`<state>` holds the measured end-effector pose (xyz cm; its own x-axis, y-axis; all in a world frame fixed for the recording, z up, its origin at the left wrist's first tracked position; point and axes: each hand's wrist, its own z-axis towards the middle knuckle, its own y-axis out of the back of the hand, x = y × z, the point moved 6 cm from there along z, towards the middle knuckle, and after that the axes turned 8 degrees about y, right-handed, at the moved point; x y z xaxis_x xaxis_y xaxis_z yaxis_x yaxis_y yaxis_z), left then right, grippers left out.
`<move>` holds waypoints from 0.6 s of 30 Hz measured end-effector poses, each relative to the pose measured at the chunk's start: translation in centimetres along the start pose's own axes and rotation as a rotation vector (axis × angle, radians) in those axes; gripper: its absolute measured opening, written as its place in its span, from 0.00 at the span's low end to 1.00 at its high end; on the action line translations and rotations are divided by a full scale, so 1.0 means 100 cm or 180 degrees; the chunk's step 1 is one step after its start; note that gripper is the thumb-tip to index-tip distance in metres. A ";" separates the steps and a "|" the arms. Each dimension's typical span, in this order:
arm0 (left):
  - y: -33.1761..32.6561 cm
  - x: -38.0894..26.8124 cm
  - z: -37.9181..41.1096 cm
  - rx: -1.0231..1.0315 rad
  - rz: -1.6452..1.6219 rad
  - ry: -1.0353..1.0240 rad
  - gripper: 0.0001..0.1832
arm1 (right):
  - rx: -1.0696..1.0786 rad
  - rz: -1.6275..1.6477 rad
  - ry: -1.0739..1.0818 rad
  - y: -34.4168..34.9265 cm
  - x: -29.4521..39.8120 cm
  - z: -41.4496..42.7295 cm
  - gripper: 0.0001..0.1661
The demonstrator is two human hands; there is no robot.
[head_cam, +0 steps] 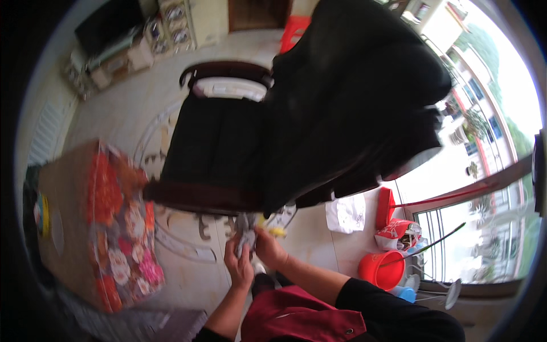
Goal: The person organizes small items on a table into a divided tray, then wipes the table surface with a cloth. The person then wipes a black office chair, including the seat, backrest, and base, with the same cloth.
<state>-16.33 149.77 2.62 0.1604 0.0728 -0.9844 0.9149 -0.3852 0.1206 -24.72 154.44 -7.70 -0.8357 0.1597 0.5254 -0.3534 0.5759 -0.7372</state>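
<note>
A grey, blurred object point(246, 238), perhaps a bunched cloth, is between my hands. My left hand point(239, 264) grips it from below with the thumb along its near side. Close against its right side, my right hand point(270, 250) has its fingers curled at the same object. Just beyond the hands stands a black office armchair point(218, 141) with a padded seat, a tall backrest point(354, 94) and a dark red-brown armrest point(205, 196). Something yellow point(278, 232) shows past my right hand, too blurred to name.
A table with a floral cover point(124, 239) stands at left. To the right are a white bag point(346, 213), a red-and-white bag point(391, 235), a red bucket point(376, 269) with a thin stick, and a glazed door point(470, 248). A television point(111, 25) is at the far left.
</note>
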 end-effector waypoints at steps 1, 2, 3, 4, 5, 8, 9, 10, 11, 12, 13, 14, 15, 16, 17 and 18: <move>-0.003 -0.026 -0.006 0.0212 -0.0003 -0.0045 0.10 | 0.0163 0.0012 0.0071 -0.014 0.016 -0.016 0.19; -0.007 -0.046 -0.013 0.0395 -0.0184 0.0057 0.09 | -0.0417 -0.0183 -0.0139 -0.016 0.034 -0.038 0.21; -0.014 -0.061 -0.019 0.0568 -0.0337 0.0164 0.09 | -0.0990 -0.0342 -0.0370 -0.011 0.050 -0.059 0.24; -0.022 -0.073 -0.028 0.0764 -0.0239 0.0163 0.09 | -0.0693 -0.0125 -0.0441 -0.007 0.058 -0.070 0.26; -0.032 -0.075 -0.032 0.0954 -0.0346 0.0342 0.09 | -0.0409 0.0070 -0.0527 0.003 0.060 -0.076 0.32; -0.071 -0.135 -0.073 0.1611 -0.0554 0.0101 0.09 | 0.0396 0.0443 0.0110 -0.018 0.115 -0.144 0.27; -0.083 -0.145 -0.085 0.1859 -0.0565 0.0048 0.09 | 0.0750 0.0329 0.0365 -0.016 0.126 -0.158 0.24; -0.100 -0.164 -0.096 0.2120 -0.0333 -0.0513 0.09 | 0.0817 0.0558 0.0259 0.005 0.129 -0.162 0.21; -0.119 -0.183 -0.108 0.2367 -0.0109 -0.1084 0.09 | 0.0894 0.0782 0.0153 0.021 0.132 -0.163 0.19; -0.138 -0.180 -0.120 0.2752 -0.0480 -0.0702 0.09 | 0.1000 -0.0159 0.0577 0.037 0.147 -0.165 0.18; -0.156 -0.191 -0.131 0.2962 -0.0487 -0.0712 0.08 | 0.1003 -0.1256 0.1035 0.052 0.162 -0.170 0.17; -0.174 -0.192 -0.137 0.2935 -0.0250 -0.0790 0.08 | 0.0845 -0.2245 0.1450 0.067 0.182 -0.178 0.16; -0.193 -0.193 -0.142 0.2900 -0.0015 -0.0871 0.08 | 0.0518 -0.1601 0.1213 0.084 0.196 -0.188 0.18; -0.208 -0.199 -0.145 0.2718 0.0066 -0.0848 0.08 | 0.0200 -0.0908 0.1026 0.093 0.210 -0.201 0.21; -0.224 -0.202 -0.147 0.2472 0.0021 -0.0807 0.07 | -0.0320 0.0793 0.0419 0.094 0.224 -0.219 0.24; -0.247 -0.211 -0.152 0.2191 0.0058 -0.0988 0.07 | -0.0193 0.0873 0.0811 0.126 0.238 -0.218 0.29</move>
<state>-36.65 171.69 22.37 -0.0317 -0.1624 -0.9862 0.4588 -0.8790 0.1300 -39.94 182.98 4.74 -0.7618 0.5046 0.4064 -0.0991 0.5291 -0.8427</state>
